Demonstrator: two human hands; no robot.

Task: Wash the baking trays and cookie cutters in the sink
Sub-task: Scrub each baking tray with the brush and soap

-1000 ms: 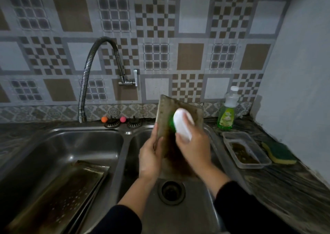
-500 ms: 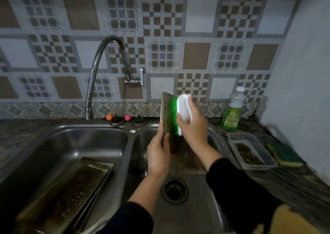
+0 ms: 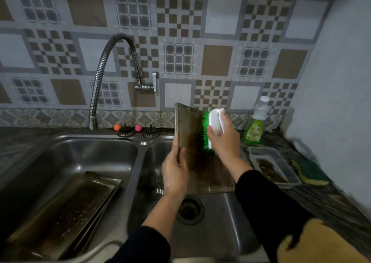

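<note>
A dirty, dark-stained baking tray (image 3: 189, 134) stands on edge in the right sink basin (image 3: 220, 218). My left hand (image 3: 174, 170) grips its left edge. My right hand (image 3: 222, 140) holds a white scrubbing brush (image 3: 215, 128) with green bristles, which press against the tray's upper right face. A stack of greasy baking trays (image 3: 66, 208) lies slanted in the left basin (image 3: 84, 154). I see no cookie cutters.
A flexible tap (image 3: 112, 66) arches over the left basin. A green dish soap bottle (image 3: 255, 126), a clear plastic container (image 3: 273, 166) with brown residue and a green-yellow sponge (image 3: 310, 172) are on the right counter. Two drain plugs and small orange and pink balls sit behind the sinks.
The tray has turned more edge-on, and the brush has shifted from its middle to its upper right side. The camera view has shifted.
</note>
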